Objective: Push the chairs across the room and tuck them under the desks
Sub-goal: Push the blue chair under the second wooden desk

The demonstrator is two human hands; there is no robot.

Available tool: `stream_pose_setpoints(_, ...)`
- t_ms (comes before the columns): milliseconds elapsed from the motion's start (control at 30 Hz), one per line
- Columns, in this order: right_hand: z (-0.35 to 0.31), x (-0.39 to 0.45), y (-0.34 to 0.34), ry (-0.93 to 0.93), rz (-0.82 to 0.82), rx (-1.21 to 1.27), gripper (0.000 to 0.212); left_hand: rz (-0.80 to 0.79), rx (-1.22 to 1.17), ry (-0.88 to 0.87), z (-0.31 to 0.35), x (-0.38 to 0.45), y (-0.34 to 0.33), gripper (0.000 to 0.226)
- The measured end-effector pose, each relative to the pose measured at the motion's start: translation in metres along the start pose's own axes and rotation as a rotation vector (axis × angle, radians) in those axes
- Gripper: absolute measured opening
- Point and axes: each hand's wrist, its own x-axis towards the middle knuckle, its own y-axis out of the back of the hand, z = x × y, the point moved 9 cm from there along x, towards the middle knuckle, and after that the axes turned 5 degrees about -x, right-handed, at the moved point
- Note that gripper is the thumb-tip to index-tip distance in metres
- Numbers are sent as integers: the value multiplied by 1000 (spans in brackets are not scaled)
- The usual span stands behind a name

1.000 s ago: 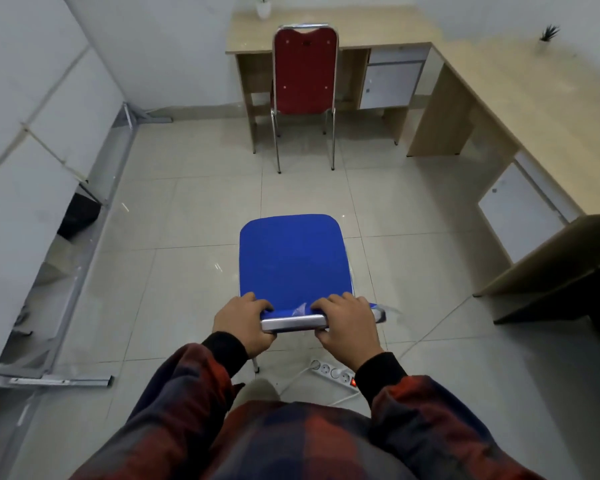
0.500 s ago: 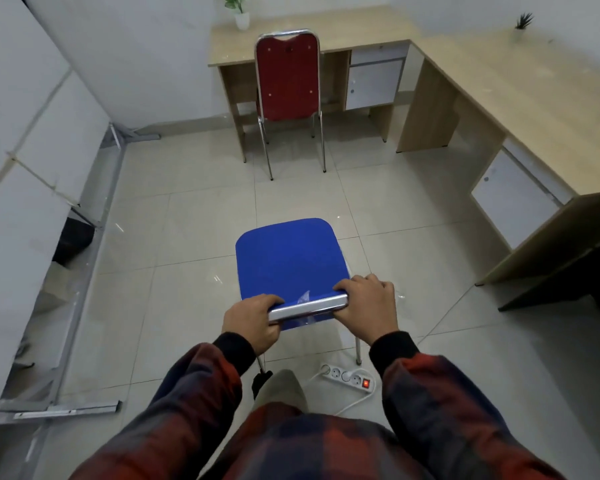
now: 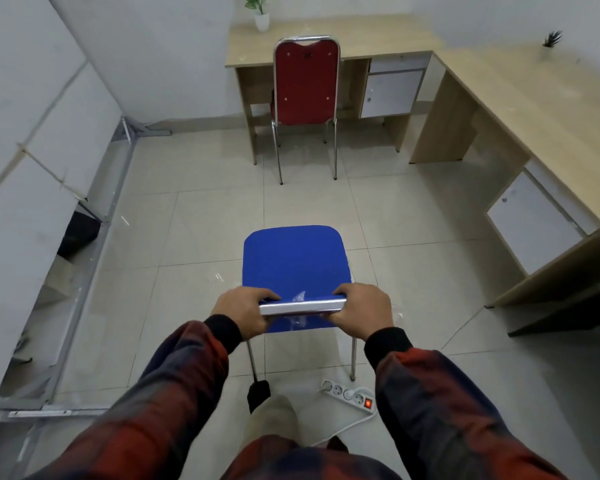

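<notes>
along the left edge of the room a run of white panels (image 3: 32,140) leans on a grey metal frame (image 3: 84,271), with a dark object (image 3: 78,233) tucked beneath them on the floor. further right, near the middle of the tiled floor (image 3: 187,237), stands the blue chair (image 3: 293,261), its seat facing away from the person and its chrome top rail (image 3: 302,307) nearest the camera. the left hand (image 3: 241,315) curls round the left end of that rail, fingers wrapped over the top; the right hand (image 3: 362,311) grips the right end the same way. both sleeves are dark red plaid with black cuffs. below the chair, a white power strip (image 3: 349,396) lies on the tiles just beside the chair's rear right leg, its red switch lit. straight ahead, well apart from the blue chair, a red chair (image 3: 305,84) stands with its seat partly under the far wooden desk (image 3: 378,39), back toward the viewer. a small potted plant (image 3: 260,10) sits on that desk's left end. at right, a second wooden desk (image 3: 534,109) joins the first at the corner and runs along the right wall, with white drawer fronts (image 3: 530,230) beneath it and a small dark plant (image 3: 551,39) on its top.
</notes>
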Motion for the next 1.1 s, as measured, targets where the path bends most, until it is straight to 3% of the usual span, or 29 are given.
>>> stream_pose_setpoints(300,-58,5,-26,11,10,-20,38,18,65,138,-66,4,32,38)
stream_pose_setpoints(600,-52,17,-20,144,-29,53,41,78,76,95,-61,9,29,34)
stream_pose_setpoints(800,-48,24,-22,147,55,78,35,88,59,12,-67,23,29,35)
stream_pose_setpoints(1100,-71,67,-14,108,41,114,34,84,60,41,-89,64,57,30)
